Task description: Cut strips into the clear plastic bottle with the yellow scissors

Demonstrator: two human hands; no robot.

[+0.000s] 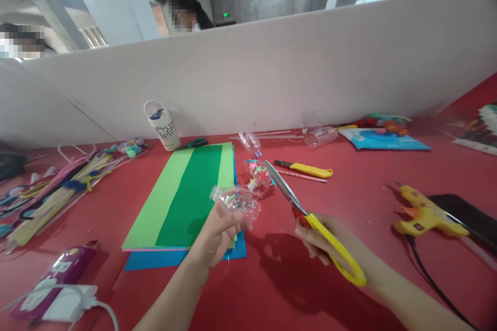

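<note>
In my left hand [223,225] is a small clear plastic bottle [243,202], lying sideways with its neck toward the left and specks of colour showing through it. My right hand [318,235] grips a pair of scissors [289,189] with yellow and red handles, blades pointing up and to the left, apart from the bottle. Just beyond the bottle lies a clear piece decorated with coloured stars [259,170]. Green sheets of paper [196,191] are stacked under and left of my left hand, with a blue sheet [155,261] below.
A yellow box cutter [310,169] and a pink pencil [303,176] lie beyond the scissors. At right is a yellow glue gun [427,212] beside a dark phone [469,217]. A white tumbler [165,129] stands near the partition [248,77]. Craft sticks [50,207] and a purple power strip [58,279] occupy the left.
</note>
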